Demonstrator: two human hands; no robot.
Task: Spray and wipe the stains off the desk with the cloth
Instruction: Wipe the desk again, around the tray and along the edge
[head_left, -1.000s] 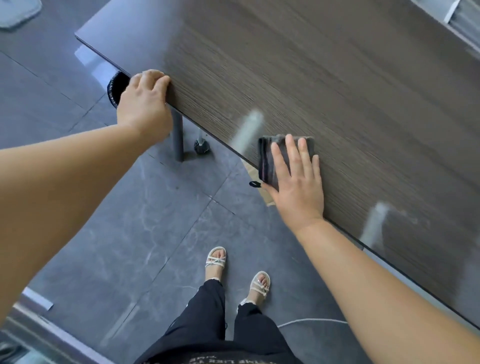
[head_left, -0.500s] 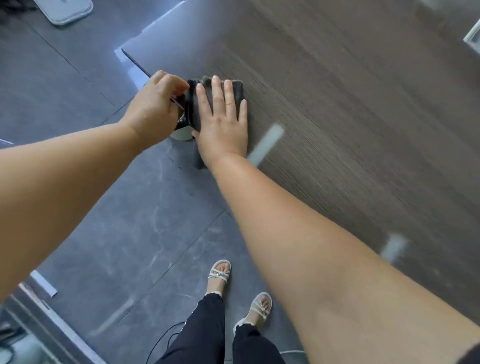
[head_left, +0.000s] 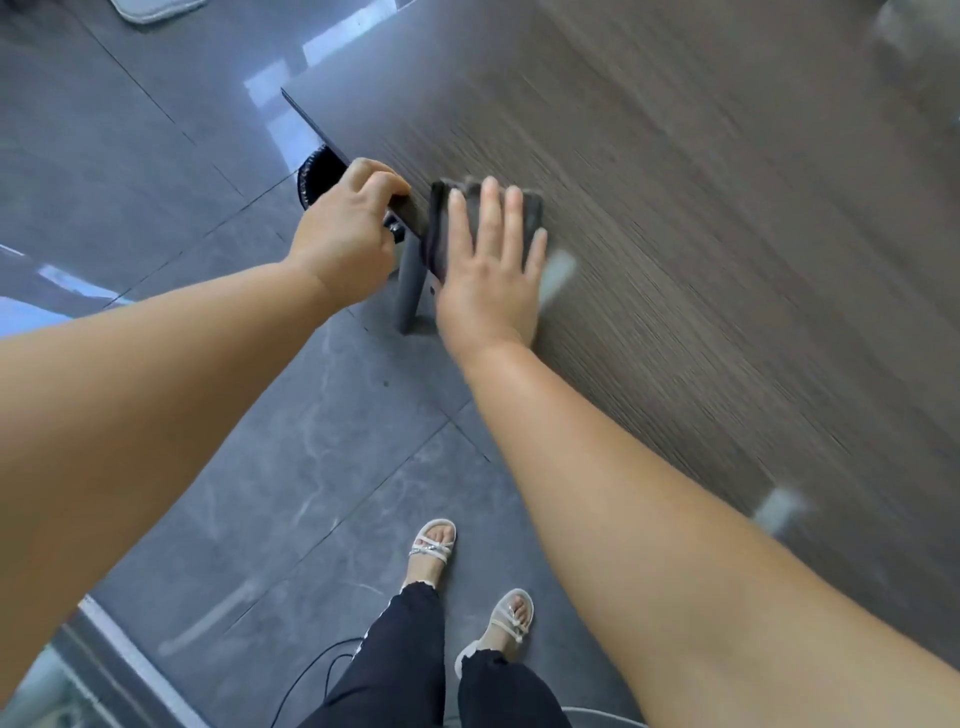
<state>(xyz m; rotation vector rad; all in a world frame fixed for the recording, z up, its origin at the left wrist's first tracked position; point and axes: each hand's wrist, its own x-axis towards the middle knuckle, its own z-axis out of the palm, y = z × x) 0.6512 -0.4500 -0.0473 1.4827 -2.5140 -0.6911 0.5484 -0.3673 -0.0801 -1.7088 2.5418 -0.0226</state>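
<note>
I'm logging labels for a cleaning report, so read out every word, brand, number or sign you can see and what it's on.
None: no text can be read in this view.
The desk: blurred wood grain, no label.
The cloth under the right hand: no tag shows.
The trousers and sandals: no print shows.

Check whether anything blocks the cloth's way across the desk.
Toward the corner, the left hand grips the desk edge right beside the cloth. Elsewhere nothing visible blocks it; the right hand presses it flat.
</note>
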